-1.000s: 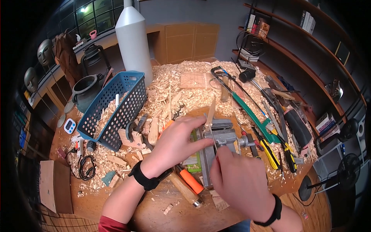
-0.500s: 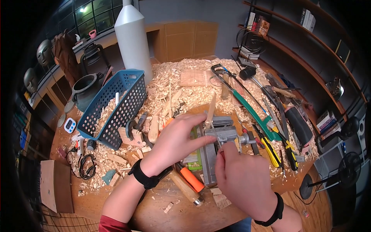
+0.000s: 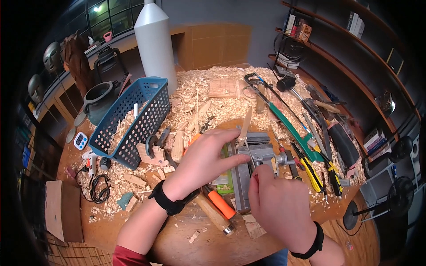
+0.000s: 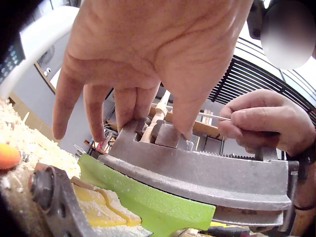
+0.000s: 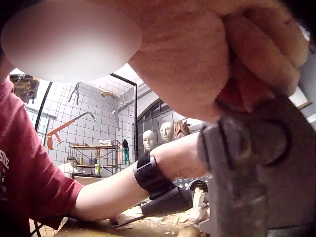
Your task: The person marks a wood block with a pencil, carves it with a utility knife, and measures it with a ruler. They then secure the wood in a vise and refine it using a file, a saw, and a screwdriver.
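A thin rod is pinched in the right hand, its long axis directed forward from that grip toward the wooden piece held in the vise; nearer it, the left hand is spread.

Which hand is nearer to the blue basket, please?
Left. The left hand is between the blue basket and the right hand, which is farther away, at the vise's right side.
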Demonstrator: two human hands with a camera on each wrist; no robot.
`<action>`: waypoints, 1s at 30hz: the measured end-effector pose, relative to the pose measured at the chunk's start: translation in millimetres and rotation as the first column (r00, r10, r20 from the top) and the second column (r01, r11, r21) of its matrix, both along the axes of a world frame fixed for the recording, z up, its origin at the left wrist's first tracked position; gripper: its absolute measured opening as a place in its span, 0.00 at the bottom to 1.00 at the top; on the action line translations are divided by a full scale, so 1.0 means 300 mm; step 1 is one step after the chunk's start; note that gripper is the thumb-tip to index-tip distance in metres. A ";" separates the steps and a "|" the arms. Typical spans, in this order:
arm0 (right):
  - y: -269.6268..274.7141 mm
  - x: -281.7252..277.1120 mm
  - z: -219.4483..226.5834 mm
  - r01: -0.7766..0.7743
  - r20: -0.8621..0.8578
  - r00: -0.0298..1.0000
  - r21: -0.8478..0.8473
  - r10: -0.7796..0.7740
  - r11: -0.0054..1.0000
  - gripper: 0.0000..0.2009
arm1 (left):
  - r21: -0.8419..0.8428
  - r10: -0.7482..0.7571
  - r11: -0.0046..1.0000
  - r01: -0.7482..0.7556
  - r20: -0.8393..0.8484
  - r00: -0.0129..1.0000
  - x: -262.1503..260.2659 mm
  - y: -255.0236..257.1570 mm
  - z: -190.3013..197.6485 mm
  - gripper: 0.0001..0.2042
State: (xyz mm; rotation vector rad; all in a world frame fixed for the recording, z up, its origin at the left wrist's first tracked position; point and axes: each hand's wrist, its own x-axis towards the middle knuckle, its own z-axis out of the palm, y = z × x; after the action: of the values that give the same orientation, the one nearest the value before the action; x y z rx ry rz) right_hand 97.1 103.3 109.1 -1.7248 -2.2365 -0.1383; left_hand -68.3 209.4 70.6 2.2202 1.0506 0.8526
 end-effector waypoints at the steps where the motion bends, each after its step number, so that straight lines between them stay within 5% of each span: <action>1: -0.003 -0.007 -0.001 -0.001 0.002 1.000 -0.014 0.001 1.000 0.07 | 0.041 0.001 0.999 -0.001 0.000 1.000 -0.001 0.006 -0.016 0.27; 9: 0.037 0.000 0.012 -0.046 -0.102 0.993 0.071 0.053 0.996 0.07 | 0.036 -0.010 0.999 0.009 0.025 1.000 0.009 0.006 -0.008 0.25; 12: 0.008 -0.002 0.025 -0.004 -0.117 0.993 -0.075 -0.005 0.997 0.07 | 0.079 -0.001 0.997 0.000 0.015 1.000 -0.001 0.007 -0.022 0.27; 18: 0.085 0.000 -0.009 -0.084 -0.111 0.989 0.119 0.098 0.989 0.07 | 0.046 -0.004 0.999 0.005 -0.009 1.000 0.006 0.012 -0.022 0.27; 21: 0.020 -0.001 0.031 -0.036 -0.083 0.996 -0.046 0.033 0.998 0.07 | 0.098 -0.004 0.995 -0.005 0.093 0.996 0.002 0.012 -0.030 0.25; 23: -0.003 0.009 0.045 -0.035 -0.051 0.998 -0.115 0.029 0.993 0.07 | 0.039 -0.005 0.999 0.007 -0.052 0.999 0.003 0.003 0.001 0.27; 26: 0.057 0.022 0.030 -0.082 -0.070 0.994 0.015 0.083 0.997 0.07 | 0.029 -0.010 1.000 0.011 -0.036 0.999 0.006 0.003 0.002 0.26; 30: 0.010 0.017 0.044 -0.050 -0.069 0.997 -0.049 0.046 0.998 0.07 | 0.114 0.004 0.993 -0.016 0.099 0.995 0.007 0.013 -0.042 0.25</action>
State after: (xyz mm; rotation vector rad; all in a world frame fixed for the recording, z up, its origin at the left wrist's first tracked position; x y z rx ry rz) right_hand 102.2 106.2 122.3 -1.6732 -2.2479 -0.0121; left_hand -66.1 213.4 58.1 2.2427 0.9895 1.0396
